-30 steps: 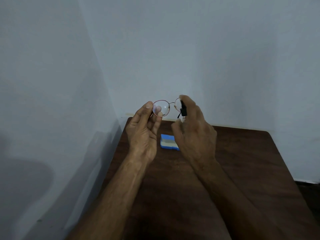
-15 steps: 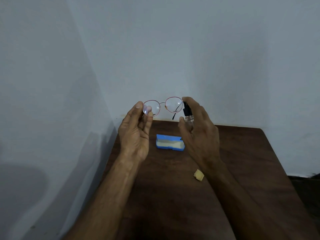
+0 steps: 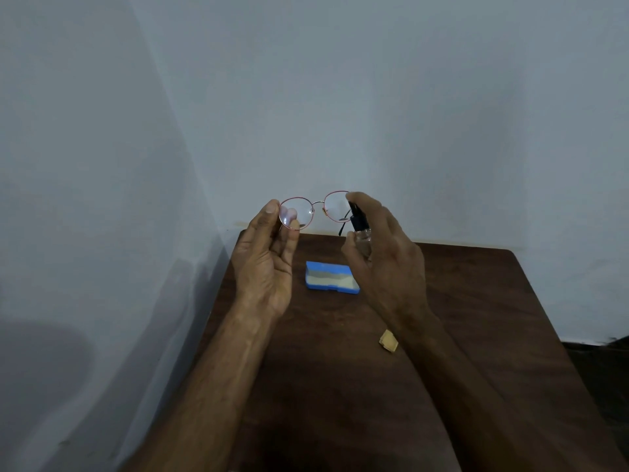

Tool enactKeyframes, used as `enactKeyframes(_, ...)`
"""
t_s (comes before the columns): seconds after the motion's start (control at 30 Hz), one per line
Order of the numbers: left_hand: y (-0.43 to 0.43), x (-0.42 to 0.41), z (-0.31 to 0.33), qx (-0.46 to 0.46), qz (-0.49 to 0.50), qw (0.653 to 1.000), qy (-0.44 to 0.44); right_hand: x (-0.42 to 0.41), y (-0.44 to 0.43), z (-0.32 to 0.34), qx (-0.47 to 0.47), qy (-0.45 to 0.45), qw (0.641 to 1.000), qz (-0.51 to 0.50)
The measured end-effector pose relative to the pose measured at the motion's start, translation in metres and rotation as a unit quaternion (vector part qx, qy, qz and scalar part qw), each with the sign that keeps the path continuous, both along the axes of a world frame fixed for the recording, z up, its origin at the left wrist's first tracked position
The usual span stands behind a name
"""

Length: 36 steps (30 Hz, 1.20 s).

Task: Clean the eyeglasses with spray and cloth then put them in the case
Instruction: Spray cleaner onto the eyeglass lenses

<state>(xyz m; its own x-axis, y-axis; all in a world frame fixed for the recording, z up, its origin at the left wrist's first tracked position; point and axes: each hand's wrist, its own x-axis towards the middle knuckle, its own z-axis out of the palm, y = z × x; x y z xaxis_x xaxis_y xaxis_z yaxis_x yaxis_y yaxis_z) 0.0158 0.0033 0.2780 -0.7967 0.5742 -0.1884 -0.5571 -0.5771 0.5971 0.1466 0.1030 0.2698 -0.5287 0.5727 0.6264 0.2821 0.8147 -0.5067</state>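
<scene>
Plainly round eyeglasses (image 3: 304, 212), thin reddish rims

Dark wooden table (image 3: 493, 318) in corner of pale grey walls (image 3: 374, 97); dim light; possibly dark floor (image 3: 600, 369) right.

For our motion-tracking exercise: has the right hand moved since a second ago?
Yes. The right hand has shifted right: it hid the right end of the blue case, which now shows nearly whole.

- The round, thin pink metal-framed eyeglasses (image 3: 313, 212) had clear, glossy lenses.
- The dark brown wooden table (image 3: 476, 335) looked smooth and matt.
- The blue rectangular case (image 3: 332, 275) looked plastic.
</scene>
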Motion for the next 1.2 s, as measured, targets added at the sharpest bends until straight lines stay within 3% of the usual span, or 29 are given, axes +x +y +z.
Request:
enactKeyframes(0.63, 0.001, -0.002, 0.002, -0.004, 0.001, 1.0, -0.001, 0.0, 0.005, -0.003, -0.029, 0.007, 0.999, -0.03)
enactKeyframes(0.83, 0.006, -0.001, 0.0, -0.024, 0.005, 1.0, 0.0, -0.004, -0.01, 0.011, -0.051, -0.004, 0.998, 0.026)
enactKeyframes(0.93, 0.01, 0.0, -0.006, -0.031, -0.009, 0.999, 0.019, -0.017, -0.029, 0.017, -0.011, -0.018, 0.999, 0.045)
enactKeyframes(1.2, 0.012, 0.006, -0.007, -0.022, -0.003, 1.0, -0.008, -0.026, -0.025, 0.007, -0.021, -0.005, 1.0, -0.021)
